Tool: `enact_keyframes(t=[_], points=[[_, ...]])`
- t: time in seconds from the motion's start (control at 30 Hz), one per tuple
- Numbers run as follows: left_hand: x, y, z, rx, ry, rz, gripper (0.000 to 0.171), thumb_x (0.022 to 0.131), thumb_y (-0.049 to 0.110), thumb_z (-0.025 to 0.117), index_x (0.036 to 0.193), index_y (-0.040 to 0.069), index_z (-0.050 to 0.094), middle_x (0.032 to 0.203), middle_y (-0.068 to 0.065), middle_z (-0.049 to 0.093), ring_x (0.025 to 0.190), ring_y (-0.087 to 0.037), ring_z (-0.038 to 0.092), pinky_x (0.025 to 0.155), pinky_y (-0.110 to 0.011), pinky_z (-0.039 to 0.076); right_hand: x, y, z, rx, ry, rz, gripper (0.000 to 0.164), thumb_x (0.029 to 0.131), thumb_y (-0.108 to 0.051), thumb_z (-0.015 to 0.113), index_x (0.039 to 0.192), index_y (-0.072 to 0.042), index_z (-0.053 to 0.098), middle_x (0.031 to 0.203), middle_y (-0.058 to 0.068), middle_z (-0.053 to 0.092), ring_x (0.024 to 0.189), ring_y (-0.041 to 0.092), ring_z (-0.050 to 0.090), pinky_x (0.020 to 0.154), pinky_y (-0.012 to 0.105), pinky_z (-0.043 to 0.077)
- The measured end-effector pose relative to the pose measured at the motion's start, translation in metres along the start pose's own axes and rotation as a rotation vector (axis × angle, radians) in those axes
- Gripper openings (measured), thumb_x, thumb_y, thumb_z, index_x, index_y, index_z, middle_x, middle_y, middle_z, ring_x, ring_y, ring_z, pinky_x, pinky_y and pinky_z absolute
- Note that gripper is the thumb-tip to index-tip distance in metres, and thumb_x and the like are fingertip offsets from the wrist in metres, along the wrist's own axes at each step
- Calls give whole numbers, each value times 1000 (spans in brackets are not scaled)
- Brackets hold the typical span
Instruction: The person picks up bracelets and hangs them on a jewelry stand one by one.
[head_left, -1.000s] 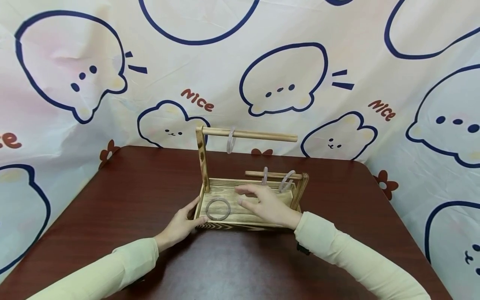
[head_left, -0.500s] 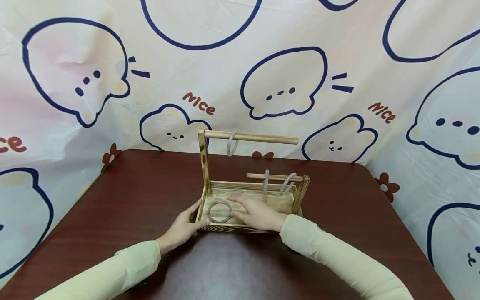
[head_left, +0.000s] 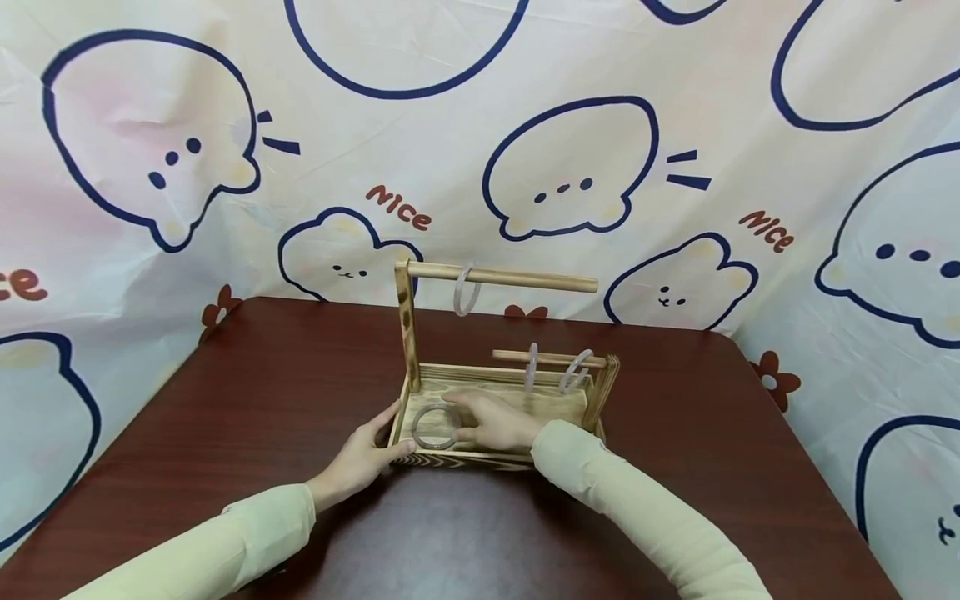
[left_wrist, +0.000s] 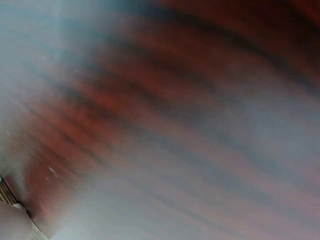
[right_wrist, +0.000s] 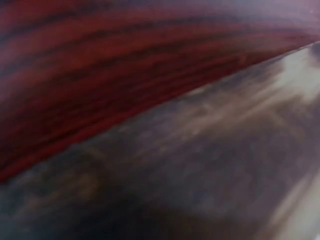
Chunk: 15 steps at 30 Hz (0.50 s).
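A wooden bangle stand (head_left: pixel 408 325) stands on the table, with a shallow tray base and two horizontal bars. My left hand (head_left: pixel 358 462) grips its left front corner, thumb on the front rim and fingers along the left side. A greyish translucent bangle (head_left: pixel 416 438) lies flat at the left of the tray. At its right edge is my right hand (head_left: pixel 495 422), fingers by the far side and thumb by the near side, apart from each other. One pale bangle (head_left: pixel 459 306) hangs on the upper bar. On the lower bar hang two more, a middle bangle (head_left: pixel 531 367) and a right bangle (head_left: pixel 573 369).
The dark red-brown table (head_left: pixel 300 375) surrounds the stand. A white cloth with cartoon drawings (head_left: pixel 450 150) hangs behind and at both sides. The upper bar (head_left: pixel 540 279) ends free at the right, the lower bar (head_left: pixel 506 356) at the left. Both wrist views are mostly blurred.
My right hand has moved left and down across the tray, from near its middle to the lying bangle. My left hand keeps its grip on the stand's corner. The hanging bangles stay on their bars.
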<state>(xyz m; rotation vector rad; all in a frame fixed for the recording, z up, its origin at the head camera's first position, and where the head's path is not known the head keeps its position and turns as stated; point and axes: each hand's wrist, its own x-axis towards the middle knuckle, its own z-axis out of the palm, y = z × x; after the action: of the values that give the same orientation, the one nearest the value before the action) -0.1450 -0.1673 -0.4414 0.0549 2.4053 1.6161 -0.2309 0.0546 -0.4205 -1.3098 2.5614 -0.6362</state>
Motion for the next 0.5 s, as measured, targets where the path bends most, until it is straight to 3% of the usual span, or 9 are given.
enact_keyframes(t=[0.17,0.4,0.5], points=[[2,-1,0,6,13,25,78,87,23,63,148,15,15,66,-4,53,41,-9,32,42,-24,36,10,4,5,-16,-42,-13,69,80,-24,71,137,-3,40,132,8,51,121,20,47,105,33,34],[1,-1,0,6,0,28,77,88,23,62,148,13,14,64,-2,52,41,-9,34,42,-25,38,19,5,13,-36,-73,15,75,77,-27,74,139,-4,38,140,8,44,130,21,38,109,31,28],[1,-2,0,-5,3,33,77,88,22,62,148,12,15,80,-7,60,41,-8,34,42,-24,38,21,4,15,-49,-70,18,76,76,-26,75,139,-4,38,139,8,44,130,21,39,108,31,28]])
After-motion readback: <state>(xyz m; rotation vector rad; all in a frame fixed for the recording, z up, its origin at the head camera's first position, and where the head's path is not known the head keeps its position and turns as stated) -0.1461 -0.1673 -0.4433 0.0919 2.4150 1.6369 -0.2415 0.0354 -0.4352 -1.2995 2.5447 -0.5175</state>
